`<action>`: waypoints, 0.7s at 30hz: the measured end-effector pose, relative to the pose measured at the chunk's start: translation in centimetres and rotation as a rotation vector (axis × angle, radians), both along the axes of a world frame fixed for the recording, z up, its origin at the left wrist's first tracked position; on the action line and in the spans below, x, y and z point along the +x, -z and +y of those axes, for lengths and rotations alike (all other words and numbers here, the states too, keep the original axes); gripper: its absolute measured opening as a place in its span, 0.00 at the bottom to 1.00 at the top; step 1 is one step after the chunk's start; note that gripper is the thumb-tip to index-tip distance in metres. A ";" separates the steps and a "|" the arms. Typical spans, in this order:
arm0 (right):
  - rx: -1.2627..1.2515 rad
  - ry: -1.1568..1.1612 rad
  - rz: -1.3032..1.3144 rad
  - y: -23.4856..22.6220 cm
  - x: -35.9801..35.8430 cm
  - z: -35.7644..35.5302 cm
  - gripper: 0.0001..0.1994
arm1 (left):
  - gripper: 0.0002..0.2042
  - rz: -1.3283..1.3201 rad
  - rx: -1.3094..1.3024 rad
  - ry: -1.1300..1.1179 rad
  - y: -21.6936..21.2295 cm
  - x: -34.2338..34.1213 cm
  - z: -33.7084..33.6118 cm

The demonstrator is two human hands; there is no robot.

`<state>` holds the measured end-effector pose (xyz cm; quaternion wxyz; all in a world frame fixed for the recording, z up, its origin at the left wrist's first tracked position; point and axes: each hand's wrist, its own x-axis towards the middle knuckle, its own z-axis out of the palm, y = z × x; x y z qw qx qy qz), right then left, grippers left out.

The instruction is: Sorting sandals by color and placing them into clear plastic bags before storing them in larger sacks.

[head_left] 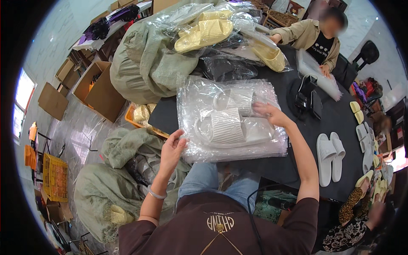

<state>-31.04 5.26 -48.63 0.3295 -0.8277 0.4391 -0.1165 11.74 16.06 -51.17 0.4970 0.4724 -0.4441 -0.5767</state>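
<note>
Left hand (171, 148) half open, fingers bent, at left edge of clear plastic bag (190, 102); no grip seen. Right hand (272, 114) open, fingers laid flat over bag's right side, nothing grasped. White slippers (225, 126) in bag, between the hands. Beyond left hand: orange basket (129, 114), wrapped yellow items (141, 114) inside. Ahead of both hands: bagged yellow slippers (209, 33).
</note>
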 end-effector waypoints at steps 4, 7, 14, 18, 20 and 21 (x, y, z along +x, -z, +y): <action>0.118 0.108 -0.160 -1.3 1.1 1.3 0.28 | 0.21 0.015 -0.092 -0.085 -0.1 0.1 1.1; 0.106 0.072 -0.253 -1.1 2.9 1.7 0.31 | 0.18 -0.047 -0.069 -0.137 -0.1 0.2 1.4; -0.338 -0.005 0.330 2.6 7.7 -0.9 0.38 | 0.17 0.107 -0.021 -0.150 0.1 0.3 1.3; -0.321 0.237 0.030 2.9 12.9 -0.8 0.31 | 0.18 0.117 0.028 -0.104 1.0 0.6 1.1; -0.261 0.380 0.023 4.0 13.6 -0.7 0.29 | 0.19 0.097 0.021 -0.088 1.3 0.3 0.7; -0.495 0.435 0.091 7.0 11.9 -1.6 0.26 | 0.20 0.081 0.011 -0.037 1.2 -0.7 -0.2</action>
